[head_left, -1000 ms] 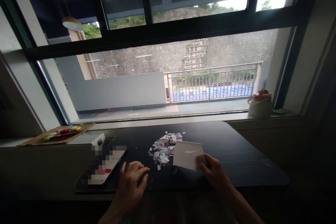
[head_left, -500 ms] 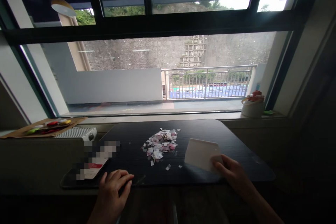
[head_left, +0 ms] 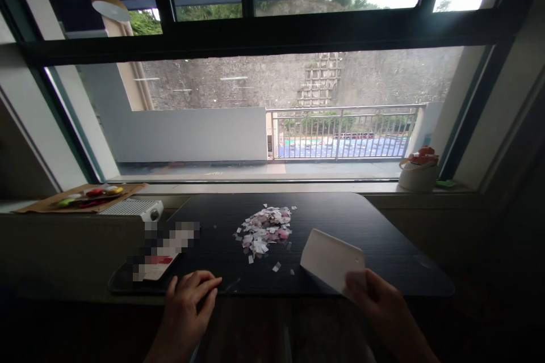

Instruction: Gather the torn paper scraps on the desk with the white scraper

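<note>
Between the thumb and fingers of my right hand (head_left: 378, 298) is a flat white plastic scraper (head_left: 331, 258) with rounded corners and a small hole. It is tilted over the right part of the dark table (head_left: 366, 215), and its lower left edge is close to the surface. To its left lies a pile of small cut paper pieces (head_left: 266, 229), white and pinkish, with a few strays around it. My left hand (head_left: 191, 298) rests at the table's front edge, holding nothing, fingers loosely bent and the thumb apart.
A flat card-like item (head_left: 159, 264), partly blurred out, lies on the table's left side. Beyond the left edge are a white appliance (head_left: 138, 210) and brown paper (head_left: 32, 204) with colourful objects on it. A white pot (head_left: 419, 176) stands on the sill under a large window.
My right hand has come slightly nearer and lower, and the scraper has turned so its right side dips towards me. My left hand keeps its pose. The view has shifted slightly.
</note>
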`<state>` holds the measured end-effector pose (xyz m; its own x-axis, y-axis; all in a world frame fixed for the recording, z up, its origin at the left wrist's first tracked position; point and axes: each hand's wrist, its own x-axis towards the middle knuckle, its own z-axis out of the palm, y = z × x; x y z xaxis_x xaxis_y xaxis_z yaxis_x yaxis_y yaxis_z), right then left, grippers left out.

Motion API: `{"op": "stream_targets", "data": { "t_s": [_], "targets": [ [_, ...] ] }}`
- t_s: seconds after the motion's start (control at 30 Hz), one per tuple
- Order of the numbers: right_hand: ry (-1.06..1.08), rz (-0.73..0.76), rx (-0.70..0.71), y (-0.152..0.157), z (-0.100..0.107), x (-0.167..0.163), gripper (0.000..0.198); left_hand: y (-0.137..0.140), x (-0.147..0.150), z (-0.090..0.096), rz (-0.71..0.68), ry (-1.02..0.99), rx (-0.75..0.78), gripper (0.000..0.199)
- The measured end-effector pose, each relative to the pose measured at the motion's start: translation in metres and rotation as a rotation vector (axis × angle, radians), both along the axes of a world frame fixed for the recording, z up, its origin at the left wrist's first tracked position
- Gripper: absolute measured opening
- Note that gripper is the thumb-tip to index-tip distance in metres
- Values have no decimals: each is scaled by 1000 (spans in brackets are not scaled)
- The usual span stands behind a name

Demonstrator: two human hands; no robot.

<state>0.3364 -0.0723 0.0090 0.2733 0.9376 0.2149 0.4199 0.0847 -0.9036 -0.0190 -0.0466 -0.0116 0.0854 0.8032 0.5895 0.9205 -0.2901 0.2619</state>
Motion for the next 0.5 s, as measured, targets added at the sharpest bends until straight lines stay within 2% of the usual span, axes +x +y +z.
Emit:
{"op": "stream_targets", "data": {
  "t_s": [0.17,0.27,0.4,0.5],
  "targets": [
    [-18,102,-35,-6,-22,-27,32,-3,3,9,-2,12,-96,25],
    [-4,135,-36,4,-16,-30,34,-5,5,11,-13,11,-124,27],
    [-86,100,-13,20,-2,-20,30,-6,8,12,-1,-11,-114,28],
    [-63,122,-5,24,-1,-23,30,-6,10,11,2,-25,-119,28]
  ]
}}
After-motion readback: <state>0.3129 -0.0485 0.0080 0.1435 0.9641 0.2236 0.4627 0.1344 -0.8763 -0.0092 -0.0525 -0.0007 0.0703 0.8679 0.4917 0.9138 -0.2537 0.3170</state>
